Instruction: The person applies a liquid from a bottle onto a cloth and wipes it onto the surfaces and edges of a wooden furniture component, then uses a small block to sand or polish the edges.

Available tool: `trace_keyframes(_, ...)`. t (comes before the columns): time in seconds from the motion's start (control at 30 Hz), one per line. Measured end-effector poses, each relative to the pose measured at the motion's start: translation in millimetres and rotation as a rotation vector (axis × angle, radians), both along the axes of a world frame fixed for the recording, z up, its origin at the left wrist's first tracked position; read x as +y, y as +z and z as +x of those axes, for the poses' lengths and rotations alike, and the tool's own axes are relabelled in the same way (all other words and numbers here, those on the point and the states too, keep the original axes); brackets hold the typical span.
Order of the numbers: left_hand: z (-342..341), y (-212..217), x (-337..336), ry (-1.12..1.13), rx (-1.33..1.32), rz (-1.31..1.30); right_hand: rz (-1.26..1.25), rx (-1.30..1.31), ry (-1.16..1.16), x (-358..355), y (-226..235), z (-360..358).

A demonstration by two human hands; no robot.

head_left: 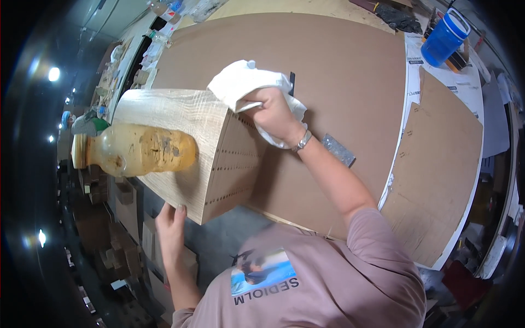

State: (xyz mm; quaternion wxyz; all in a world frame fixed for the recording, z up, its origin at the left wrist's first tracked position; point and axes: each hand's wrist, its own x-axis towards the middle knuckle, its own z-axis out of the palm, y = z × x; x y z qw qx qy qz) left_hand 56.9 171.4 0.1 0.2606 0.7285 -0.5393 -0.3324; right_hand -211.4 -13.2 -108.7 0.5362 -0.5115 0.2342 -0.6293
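A light wood-grain piece (pixel 167 106), a box or a stack of boards, has several rows of small dark holes along its right side. On top of it a bottle of yellowish liquid (pixel 145 150) with dark smears and a pale cap shows on its side in the picture. My right hand (pixel 273 112) is closed on a white cloth (pixel 240 82), pressed against the far right corner of the wood. Down at the near edge, my left hand (pixel 172 224) grips the wood with its thumb and a finger; its other fingers are mostly hidden.
The wood overhangs the left edge of a brown-covered table (pixel 328 60). A small grey block (pixel 338 150) lies near my right forearm, and a dark strip sticks up behind the cloth. Farther right are a brown board (pixel 443 169) and a blue jug (pixel 445 38).
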Motion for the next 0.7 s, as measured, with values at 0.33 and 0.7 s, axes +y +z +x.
trace_keyframes(0.33, -24.8, -26.2, -30.5, -0.324, -0.528, -0.602, 0.024, 0.370, -0.426, 35.9, -97.7, 31.8)
trace_keyframes(0.7, -23.1, -33.7, -30.7, -0.263, -0.312, -0.575, 0.053, 0.373, -0.591, 43.4, -95.7, 53.5)
